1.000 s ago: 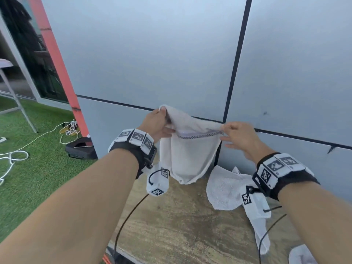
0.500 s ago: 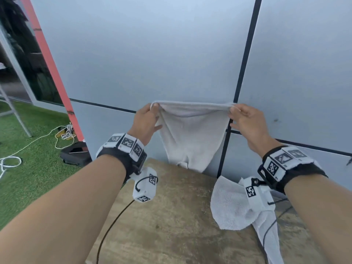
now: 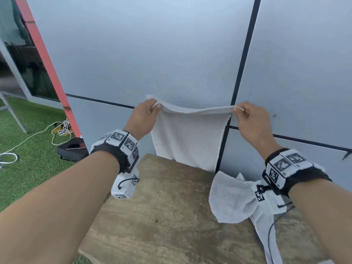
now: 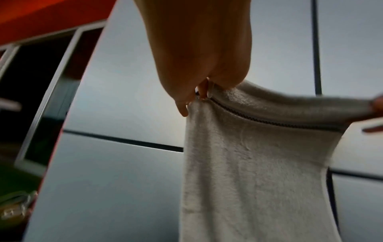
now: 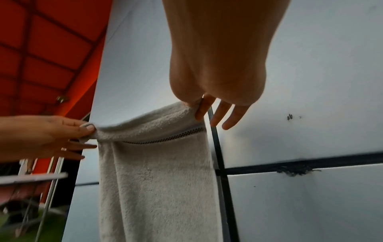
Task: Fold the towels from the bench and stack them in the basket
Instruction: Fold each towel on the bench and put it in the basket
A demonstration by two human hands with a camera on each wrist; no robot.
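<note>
A white towel (image 3: pixel 187 138) hangs in the air above the far edge of the wooden bench (image 3: pixel 167 216), stretched flat by its top edge. My left hand (image 3: pixel 150 109) pinches the top left corner and my right hand (image 3: pixel 241 111) pinches the top right corner. The left wrist view shows the towel (image 4: pixel 257 163) with a dark stitched border just under my left hand's fingers (image 4: pixel 202 91). In the right wrist view the towel (image 5: pixel 157 172) hangs from my right hand's thumb and forefinger (image 5: pixel 202 108). Crumpled white towels (image 3: pixel 234 201) lie on the bench at the right. No basket is in view.
A grey panelled wall (image 3: pixel 171 54) with dark seams stands right behind the bench. Green turf (image 3: pixel 28 168) lies to the left, with white cables (image 3: pixel 61 128) and a black case (image 3: pixel 73 148) on it. A red post (image 3: pixel 47 60) leans at the wall's left edge.
The towel was bunched between my hands a second ago. My hands have moved apart and upward, so its top edge is now pulled straight and it hangs flat.
</note>
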